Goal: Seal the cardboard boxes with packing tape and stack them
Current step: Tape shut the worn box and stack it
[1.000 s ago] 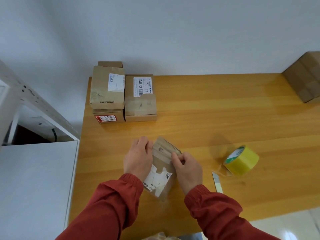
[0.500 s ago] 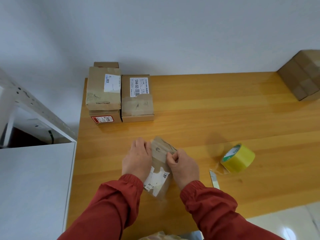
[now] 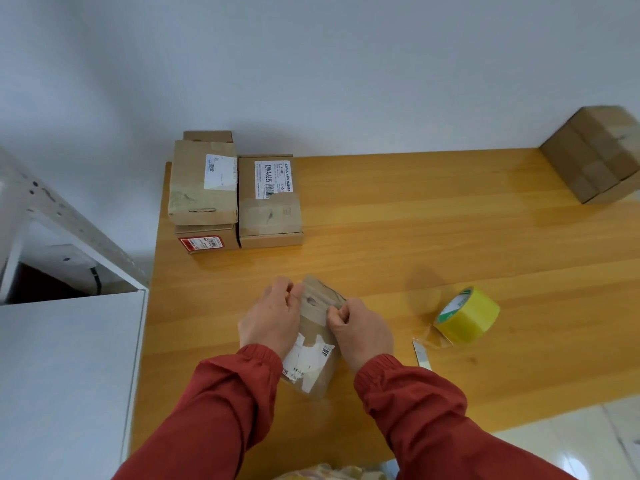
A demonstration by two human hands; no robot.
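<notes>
A small cardboard box (image 3: 313, 337) with a torn white label lies tilted on the wooden table (image 3: 415, 237) in front of me. My left hand (image 3: 272, 318) holds its left side, fingers curled over the top edge. My right hand (image 3: 360, 329) pinches the box's right edge near the upper flap. A roll of yellow packing tape (image 3: 467, 315) lies on its side to the right, apart from both hands. At the far left corner stand two stacked boxes (image 3: 204, 188) and a flat box (image 3: 268, 202) beside them.
A larger taped cardboard box (image 3: 599, 154) sits at the far right corner against the wall. A small blade or cutter (image 3: 420, 355) lies on the table near the tape roll. A white cabinet (image 3: 65, 375) borders the table's left side.
My right hand has crept up along the box's right edge and now pinches near the flap. The left hand keeps its hold. The view has shifted slightly.
</notes>
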